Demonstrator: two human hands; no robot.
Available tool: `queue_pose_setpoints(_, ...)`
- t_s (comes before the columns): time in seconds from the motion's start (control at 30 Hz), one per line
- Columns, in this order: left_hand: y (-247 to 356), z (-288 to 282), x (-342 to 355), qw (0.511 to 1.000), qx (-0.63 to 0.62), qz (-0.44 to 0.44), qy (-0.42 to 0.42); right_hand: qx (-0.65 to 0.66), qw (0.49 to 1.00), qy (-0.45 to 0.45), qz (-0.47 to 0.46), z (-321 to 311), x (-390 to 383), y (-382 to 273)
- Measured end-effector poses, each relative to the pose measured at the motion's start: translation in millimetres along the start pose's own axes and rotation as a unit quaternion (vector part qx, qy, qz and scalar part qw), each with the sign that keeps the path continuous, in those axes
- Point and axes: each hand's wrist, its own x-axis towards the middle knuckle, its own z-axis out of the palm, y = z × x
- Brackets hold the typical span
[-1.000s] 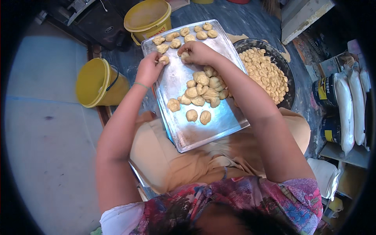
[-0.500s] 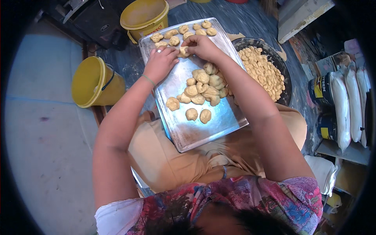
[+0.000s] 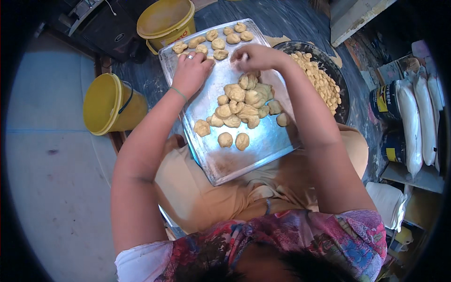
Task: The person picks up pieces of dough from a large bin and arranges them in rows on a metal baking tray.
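A metal baking tray (image 3: 211, 160) lies tilted across my lap, with a heap of soft yellowish dough lumps (image 3: 244, 101) at its middle. Rounded dough pieces (image 3: 218, 43) sit in loose rows along the far end. My left hand (image 3: 191, 73), wearing a ring, rests at the far left of the tray, fingers extended down beside the nearest pieces; its fingertips are partly hidden. Over the far right part hovers my right hand (image 3: 256, 57), fingers bent and apart, slightly blurred, with no dough visible in it. One dough piece (image 3: 220, 54) lies between the hands.
Right of the tray stands a round dark pan (image 3: 346, 89) full of small dough pieces (image 3: 319, 82). Yellow buckets stand at the left (image 3: 115, 105) and beyond the tray (image 3: 167, 21). Dark tubs (image 3: 392, 150) and white plastic packs (image 3: 413, 127) line the right side.
My right hand has let go of the dough piece at the far end and drawn back to the right. My left hand has shifted slightly left. The tray appears a little farther left.
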Motion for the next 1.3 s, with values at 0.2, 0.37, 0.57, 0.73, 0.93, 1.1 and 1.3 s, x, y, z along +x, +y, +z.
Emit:
queue_pose_setpoints(0.2, 14.2, -2.7, 19.2, 0.997, 0.051, -0.045, -0.039, 0.231, 0.963, -0.135, -0.029, -9.7, -7.9, 29.2)
queue_pose_setpoints(0.37, 16.3, 8.6, 28.1, 1.0, -0.001, 0.001, -0.013, 0.004, 0.991, 0.134, 0.03, 9.6, 12.8, 32.6)
queue_pose_setpoints(0.57, 14.4, 11.4, 30.1, 1.0, 0.01, -0.001, -0.029, -0.025, 0.999, 0.043, 0.013, -1.0, -11.6, 16.0)
queue_pose_setpoints(0.73, 21.3, 2.3, 26.9, 1.0, -0.004, -0.022, -0.003, -0.007, 0.994, -0.102, -0.044, -2.8, -18.9, 5.5)
queue_pose_setpoints(0.93, 49.4, -46.9, -3.5, 0.937, -0.255, -0.133, -0.199, -0.08, 0.977, 0.171, 0.096, -12.2, -4.5, 53.1)
queue_pose_setpoints(1.1, 83.4, -53.1, -33.4, 0.909, -0.317, -0.184, -0.198, -0.085, 0.979, 0.185, 0.015, -3.3, -15.4, 49.4)
queue_pose_setpoints(1.3, 54.0, -54.4, -51.6, 0.886, -0.307, -0.338, -0.079, 0.124, 0.983, -0.072, 0.112, 7.7, -34.9, 4.3)
